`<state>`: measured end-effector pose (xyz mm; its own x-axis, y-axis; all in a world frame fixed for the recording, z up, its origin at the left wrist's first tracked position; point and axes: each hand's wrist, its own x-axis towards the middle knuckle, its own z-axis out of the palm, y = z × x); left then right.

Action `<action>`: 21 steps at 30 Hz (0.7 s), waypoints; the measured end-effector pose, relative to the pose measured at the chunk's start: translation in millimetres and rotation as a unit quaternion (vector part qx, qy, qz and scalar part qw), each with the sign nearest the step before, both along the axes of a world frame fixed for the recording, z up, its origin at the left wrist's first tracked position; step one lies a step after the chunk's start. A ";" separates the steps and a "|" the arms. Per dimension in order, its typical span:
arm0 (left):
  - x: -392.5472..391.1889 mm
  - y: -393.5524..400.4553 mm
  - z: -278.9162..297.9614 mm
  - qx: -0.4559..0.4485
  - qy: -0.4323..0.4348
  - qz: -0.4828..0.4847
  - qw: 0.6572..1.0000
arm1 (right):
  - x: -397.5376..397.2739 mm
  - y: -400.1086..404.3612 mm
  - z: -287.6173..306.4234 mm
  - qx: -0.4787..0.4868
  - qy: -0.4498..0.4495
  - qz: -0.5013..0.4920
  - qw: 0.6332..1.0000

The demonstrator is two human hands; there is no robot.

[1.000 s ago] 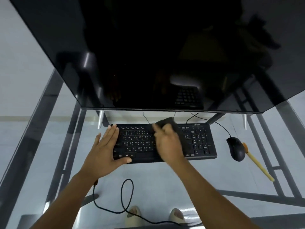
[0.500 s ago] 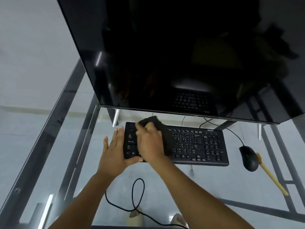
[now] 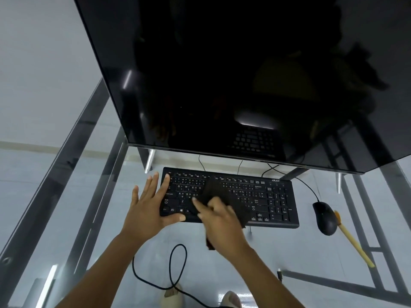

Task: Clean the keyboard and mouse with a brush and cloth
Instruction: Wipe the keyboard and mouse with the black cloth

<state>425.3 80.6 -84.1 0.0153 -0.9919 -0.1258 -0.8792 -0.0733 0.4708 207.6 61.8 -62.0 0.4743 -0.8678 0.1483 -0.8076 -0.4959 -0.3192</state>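
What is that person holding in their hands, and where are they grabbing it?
The right hand presses a dark cloth onto the keyboard, holding its near end. The left hand holds nothing; it lies flat, steadying the keyboard's left end.

One keyboard (image 3: 229,196), one mouse (image 3: 324,217), one brush (image 3: 353,240)

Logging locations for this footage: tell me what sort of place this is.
Most likely a computer workstation in an office or home. A large dark monitor stands on a glass-topped desk with a wired Acer keyboard and a black mouse before it.
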 end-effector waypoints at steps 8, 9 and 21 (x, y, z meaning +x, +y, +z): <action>3.0 -0.8 -0.7 0.016 -0.012 -0.005 1.000 | -44.7 -21.4 -6.0 -0.005 -0.041 -0.287 0.957; 2.1 -0.4 -1.1 0.020 -0.016 -0.006 1.000 | -24.7 -15.9 -4.8 -0.013 -0.040 -0.249 0.968; 2.4 -2.8 3.5 0.033 -0.028 -0.010 0.999 | -128.1 -67.8 10.3 0.037 -0.022 -0.409 0.911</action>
